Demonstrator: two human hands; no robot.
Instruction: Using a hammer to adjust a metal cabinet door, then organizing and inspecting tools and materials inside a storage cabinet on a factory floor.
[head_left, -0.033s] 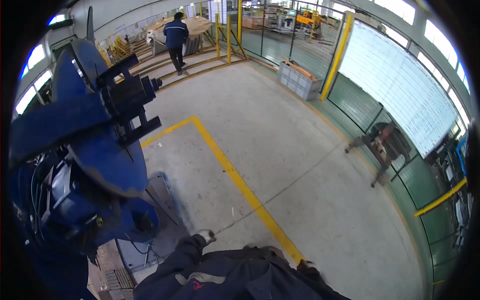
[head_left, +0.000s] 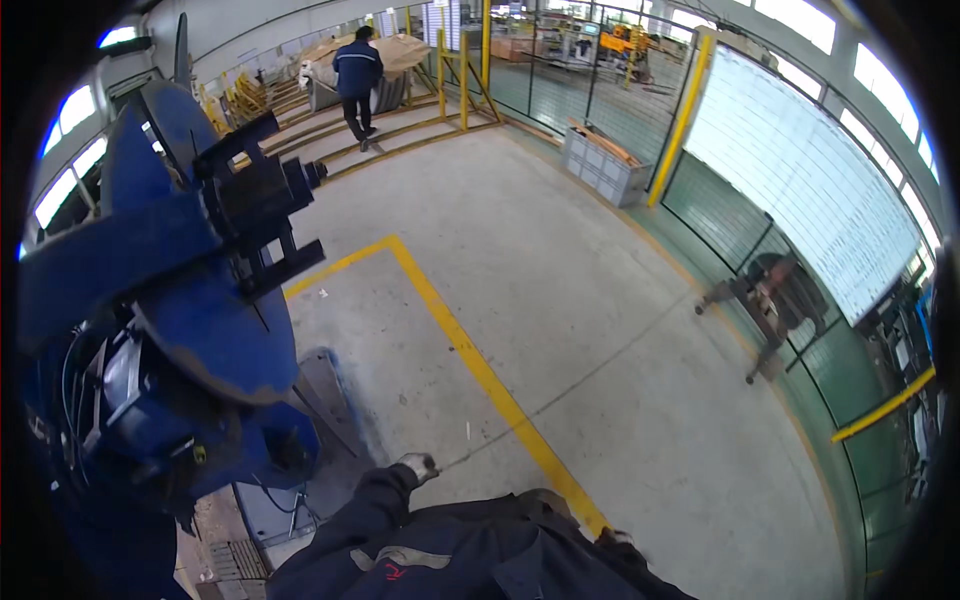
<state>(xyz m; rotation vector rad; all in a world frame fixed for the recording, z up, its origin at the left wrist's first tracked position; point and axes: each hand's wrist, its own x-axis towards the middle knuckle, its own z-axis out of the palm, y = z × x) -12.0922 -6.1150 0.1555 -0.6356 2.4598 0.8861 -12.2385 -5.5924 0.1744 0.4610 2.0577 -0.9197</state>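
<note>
My left hand (head_left: 418, 466), in a pale grey glove, hangs in front of my dark sleeve at the lower middle. Its fingers are curled in, and nothing shows in them. My right hand (head_left: 617, 538) is a small dark shape by the lower edge, mostly hidden by my jacket, so its fingers cannot be made out. Neither hand visibly touches anything. Nearest my left hand, on the left, stands a large blue machine (head_left: 110, 250) with a round plate and dark clamp-like brackets (head_left: 262, 190).
A yellow floor line (head_left: 470, 360) runs ahead of me. On the right are a mesh fence (head_left: 720, 200), a whiteboard (head_left: 800, 170) and a dark metal stand (head_left: 765, 295). A grey crate (head_left: 603, 168) sits farther off. Another person (head_left: 358, 85) is by yellow rails.
The whole view has shifted slightly, so the scene sits a little lower and to the right. My left hand appears slightly higher and farther right.
</note>
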